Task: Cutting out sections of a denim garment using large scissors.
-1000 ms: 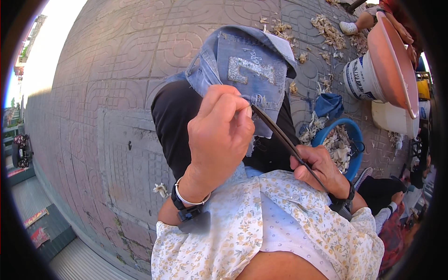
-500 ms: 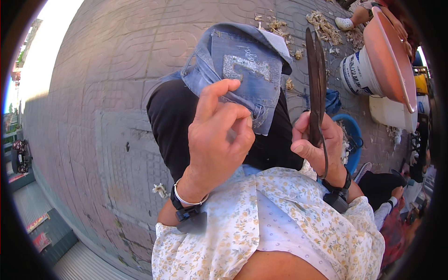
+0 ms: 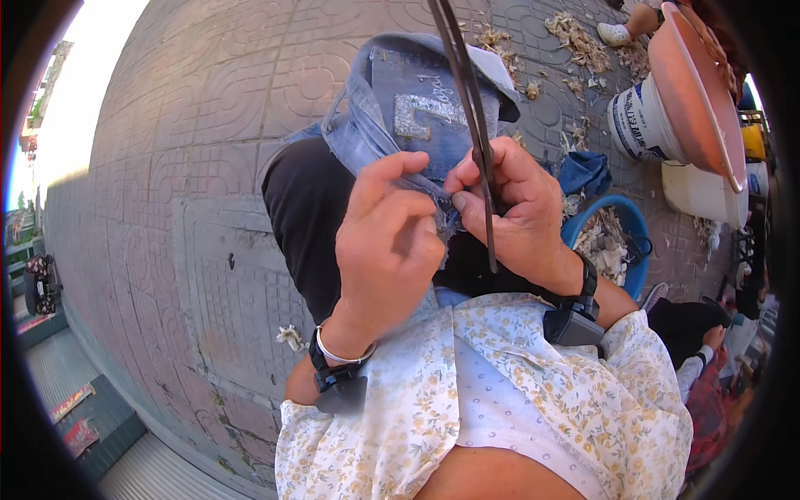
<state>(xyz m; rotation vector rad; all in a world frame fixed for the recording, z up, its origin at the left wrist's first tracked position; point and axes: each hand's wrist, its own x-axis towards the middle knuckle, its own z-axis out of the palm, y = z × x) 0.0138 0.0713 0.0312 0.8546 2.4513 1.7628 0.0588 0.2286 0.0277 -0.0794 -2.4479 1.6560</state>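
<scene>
A blue denim piece point(image 3: 433, 108) with a silvery glitter patch lies over my black-clad knee point(image 3: 308, 217). My left hand point(image 3: 387, 242) pinches the frayed lower edge of the denim. My right hand point(image 3: 512, 208) holds long dark scissors point(image 3: 467, 92), their blades pointing up and away across the denim, and its fingertips meet the left hand's at the same frayed edge. Both wrists carry black straps, and the left one also a metal bangle.
Patterned paving point(image 3: 208, 167) surrounds me. At the right stand a blue basin point(image 3: 633, 229) of pale scraps, a white bucket point(image 3: 642, 125) and a tilted pink basin point(image 3: 696, 92). Scraps litter the ground. Another person's shoe point(image 3: 617, 33) shows at the top right.
My right hand swung the scissors from low at my right side up and leftward, and now meets the left hand at the denim's frayed edge. The left hand stayed on the fabric.
</scene>
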